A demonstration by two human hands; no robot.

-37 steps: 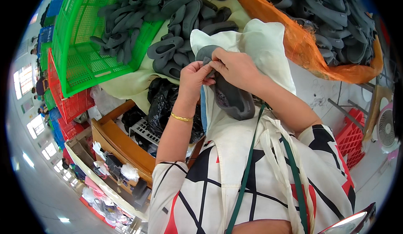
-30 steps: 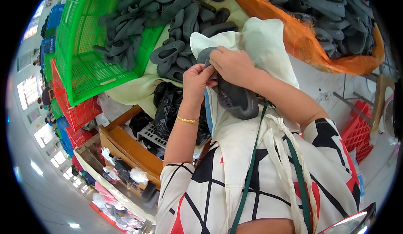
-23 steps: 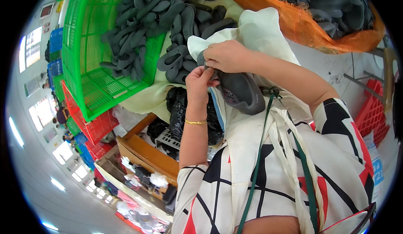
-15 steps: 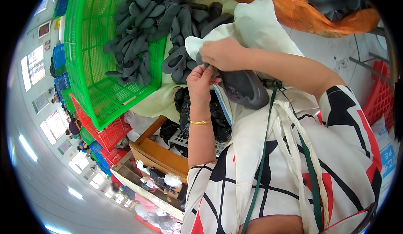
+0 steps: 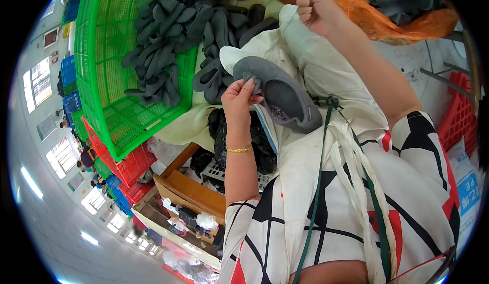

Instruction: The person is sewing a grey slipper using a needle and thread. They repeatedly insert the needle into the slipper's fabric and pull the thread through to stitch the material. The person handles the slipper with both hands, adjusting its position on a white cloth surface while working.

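A dark grey slip-on shoe [image 5: 277,88] with a speckled inside lies on the white apron over my lap. My left hand [image 5: 238,101], with a gold bracelet at its wrist, pinches a small grey fabric tuft at the shoe's near-left edge between thumb and fingers. My right hand [image 5: 317,10] is raised up and away to the right, close to the orange sack [image 5: 367,14]. Its fingers are closed together; a faint thin line, perhaps thread, shows near it, but what the fingers hold is too small to make out.
A tipped green plastic basket [image 5: 114,80] stands at the left, with a heap of grey shoes [image 5: 163,39] in and beside it. A wooden drawer [image 5: 196,192] sits below left, near black plastic bags [image 5: 224,136]. A red crate [image 5: 458,101] is at the right.
My right hand has gone from the shoe up and to the right. The shoe's opening is now uncovered. My left hand has stayed pinched at its edge.
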